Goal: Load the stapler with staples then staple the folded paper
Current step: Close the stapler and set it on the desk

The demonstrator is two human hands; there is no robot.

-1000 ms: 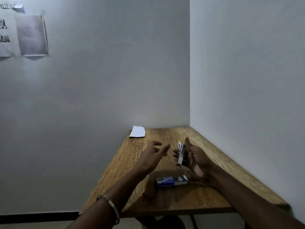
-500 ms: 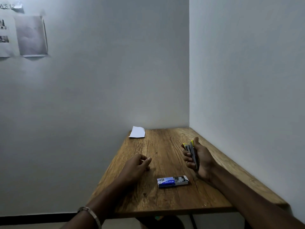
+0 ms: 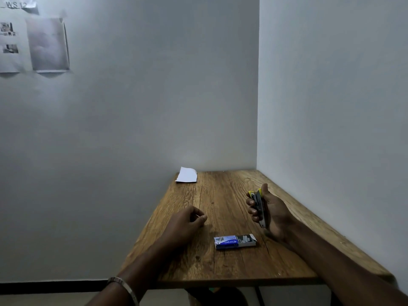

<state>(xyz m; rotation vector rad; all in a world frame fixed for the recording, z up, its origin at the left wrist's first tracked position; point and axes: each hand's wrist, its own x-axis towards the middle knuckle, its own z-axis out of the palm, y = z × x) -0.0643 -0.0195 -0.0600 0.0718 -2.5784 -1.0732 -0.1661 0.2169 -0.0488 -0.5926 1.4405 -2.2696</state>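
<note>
My right hand (image 3: 270, 212) grips a small grey stapler (image 3: 258, 205) with yellow tips, held upright above the right side of the wooden table (image 3: 220, 268). My left hand (image 3: 187, 220) rests on the table left of centre, fingers curled, pinching something thin and pale that is too small to name. A blue staple box (image 3: 234, 241) lies between my hands near the front, its tray slid out with grey staples showing. The folded white paper (image 3: 186, 175) lies at the table's far left corner.
The table stands in a corner, with white walls behind it and along its right edge. Printed sheets (image 3: 33, 43) hang on the back wall at upper left. The table's left edge drops to the floor.
My left hand dropped from mid-air to the table and curled its fingers. My right hand closed round the stapler and shifted slightly right.
</note>
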